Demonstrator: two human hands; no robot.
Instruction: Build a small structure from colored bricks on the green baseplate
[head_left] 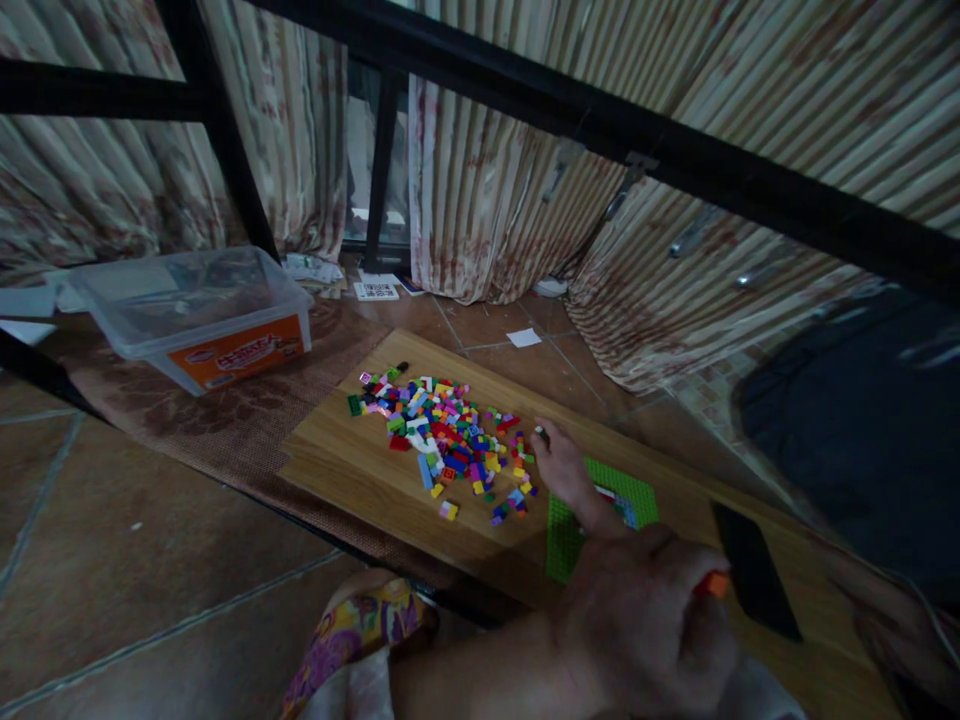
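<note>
My left hand [652,620] is close to the camera, its fingers curled, with a small orange toy brick [712,583] pinched at the thumb. Beyond it, my right hand [564,470] reaches over the wooden board [337,460]. Its fingertips are closed on a small white brick [539,431], at the right edge of a pile of mixed toy bricks [450,425]. Beneath my right wrist lies a green studded baseplate [559,540]. Some grey, white and blue bricks [624,508] sit on the plate, partly hidden by my arm and left hand.
A clear plastic tub [289,290] with an orange label stands at the left on a brown woven mat [225,430]. A dark flat phone-like slab [756,570] lies right of the baseplate. Black metal bars [525,80] cross above, with curtains [487,200] behind. Papers [523,338] lie on the tiles.
</note>
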